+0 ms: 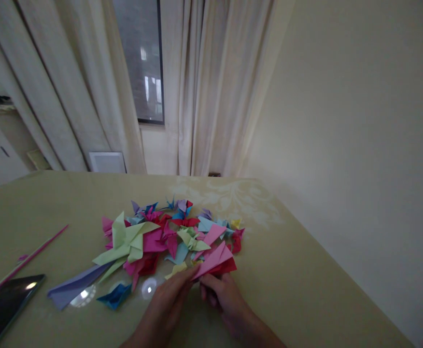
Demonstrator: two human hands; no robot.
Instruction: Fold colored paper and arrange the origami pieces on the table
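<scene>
Left hand (pixel 168 302) and right hand (pixel 222 295) pinch the lower edge of a pink fold (pixel 213 258), at the near side of the origami pile (pixel 161 232) on the tabletop (pixel 305 270). Thin paper: light, even pressure seems called for.

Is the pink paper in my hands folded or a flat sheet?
Folded. The pink paper shows creased, pointed layers, pinched between left hand and right hand.

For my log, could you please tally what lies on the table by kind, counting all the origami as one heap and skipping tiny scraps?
Origami heap: 1
Pink stick: 1
Dark tablet: 1
Hands: 2, left hand and right hand
Total: 5
</scene>
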